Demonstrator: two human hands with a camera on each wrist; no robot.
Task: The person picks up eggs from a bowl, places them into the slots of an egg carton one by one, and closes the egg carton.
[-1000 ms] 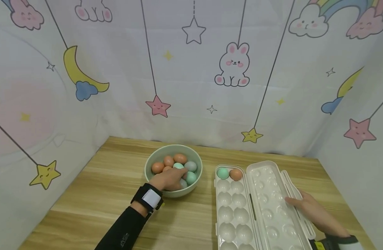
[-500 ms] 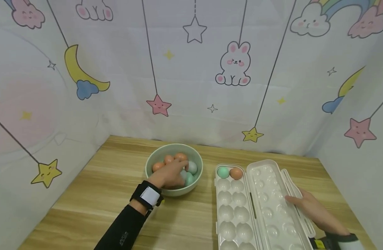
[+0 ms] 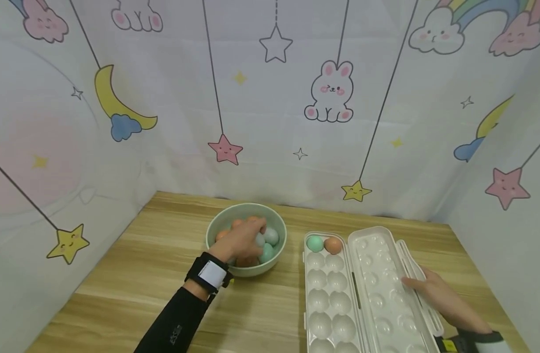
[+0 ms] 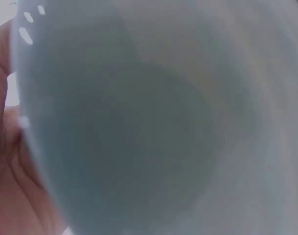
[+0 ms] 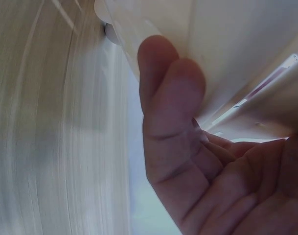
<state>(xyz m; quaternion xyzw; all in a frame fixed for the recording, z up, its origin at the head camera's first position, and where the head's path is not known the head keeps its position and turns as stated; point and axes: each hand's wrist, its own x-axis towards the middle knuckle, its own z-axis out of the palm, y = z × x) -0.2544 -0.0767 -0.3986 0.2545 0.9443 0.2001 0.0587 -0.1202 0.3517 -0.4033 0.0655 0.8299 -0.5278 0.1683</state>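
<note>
My left hand (image 3: 241, 241) reaches into a pale green bowl (image 3: 217, 220), its fingers bent down among several brown, mint and pale bluish eggs. One pale egg (image 3: 260, 239) shows between thumb and forefinger; I cannot tell whether they pinch it. In the left wrist view the bowl's blurred outer wall (image 4: 139, 137) covers most of the hand. My right hand (image 3: 446, 299) grips the edge of the opened egg box's lid (image 3: 384, 282), thumb on top. Its curled fingers (image 5: 171, 107) press against the lid in the right wrist view. A mint egg (image 3: 315, 243) and a brown egg (image 3: 333, 245) fill the box's far row.
Between bowl and lid lies the egg box's white base (image 3: 305, 294), its other visible cups bare. The wood-grain table (image 3: 133, 274) ends at a printed cloth backdrop (image 3: 270, 122) behind and on both sides.
My left hand has risen slightly and shifted toward the back of the bowl, uncovering a brown egg below it. The eggs near it have shifted. My right hand keeps its place on the lid.
</note>
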